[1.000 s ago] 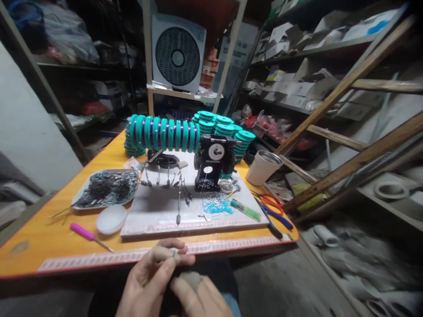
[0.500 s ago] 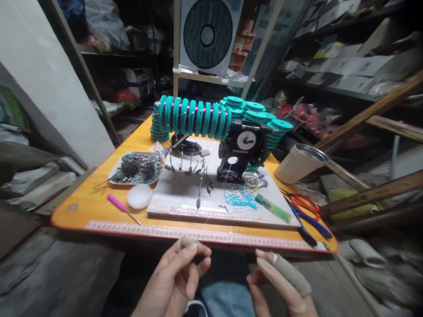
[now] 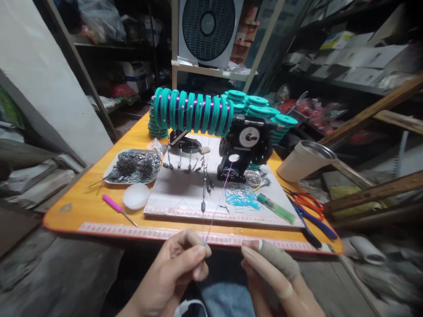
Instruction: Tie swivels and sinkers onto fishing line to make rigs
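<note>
My left hand [image 3: 181,259] is closed, thumb and forefinger pinching a thin purple line [image 3: 220,198] just past the table's front edge. A tiny blue piece shows at those fingertips. The line rises to a black winding device [image 3: 246,145] with a round dial. Teal spools [image 3: 193,110] wound with purple line sit in a row at its left. To the right of my left hand, my right hand [image 3: 269,268] has thumb and fingertips together, with a covering on one finger [image 3: 282,259]; whatever they hold is too small to make out. Dark weights [image 3: 203,206] hang on lines over the white board [image 3: 172,204].
A tray of small metal parts [image 3: 110,172], a white round dish [image 3: 135,197] and a pink-handled tool [image 3: 112,203] lie left. Blue tube pieces [image 3: 244,200], a green lighter [image 3: 276,209], blue-handled pliers [image 3: 317,224], orange-handled scissors [image 3: 309,203] and a white can [image 3: 299,165] are right.
My right hand has moved left and slightly up, closer to my left hand. The purple line now shows clearly, stretching down to my left fingertips. The view has shifted a little.
</note>
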Demonstrator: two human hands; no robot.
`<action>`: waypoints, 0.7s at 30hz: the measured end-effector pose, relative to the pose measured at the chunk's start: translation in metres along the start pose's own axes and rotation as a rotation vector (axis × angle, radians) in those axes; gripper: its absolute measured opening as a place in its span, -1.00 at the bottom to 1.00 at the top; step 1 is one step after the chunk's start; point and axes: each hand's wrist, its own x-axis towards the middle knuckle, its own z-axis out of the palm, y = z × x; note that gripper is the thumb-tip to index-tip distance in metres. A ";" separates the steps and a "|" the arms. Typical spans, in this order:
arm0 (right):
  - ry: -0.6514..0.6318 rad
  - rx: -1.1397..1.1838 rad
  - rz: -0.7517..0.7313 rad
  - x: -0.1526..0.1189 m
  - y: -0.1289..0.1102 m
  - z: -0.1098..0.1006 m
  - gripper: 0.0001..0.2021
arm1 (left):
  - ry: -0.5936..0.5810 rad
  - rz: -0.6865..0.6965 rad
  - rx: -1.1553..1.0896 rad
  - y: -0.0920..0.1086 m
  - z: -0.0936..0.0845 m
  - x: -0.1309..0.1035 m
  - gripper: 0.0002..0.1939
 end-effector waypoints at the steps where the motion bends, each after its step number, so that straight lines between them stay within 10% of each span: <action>1: -0.015 0.032 -0.032 0.007 -0.001 0.003 -0.49 | 0.028 0.115 0.131 0.002 0.000 -0.002 -0.70; 7: -0.085 0.143 -0.248 0.046 -0.006 0.029 -0.54 | 0.275 0.422 0.674 0.011 -0.001 -0.011 -0.81; 14: -0.116 0.118 -0.462 0.078 -0.002 0.025 -0.78 | 0.163 0.746 0.947 0.023 -0.014 -0.004 -0.87; 21: -0.582 0.504 -0.196 0.101 -0.016 0.022 -0.79 | 0.022 1.098 1.282 0.033 -0.030 -0.001 -0.82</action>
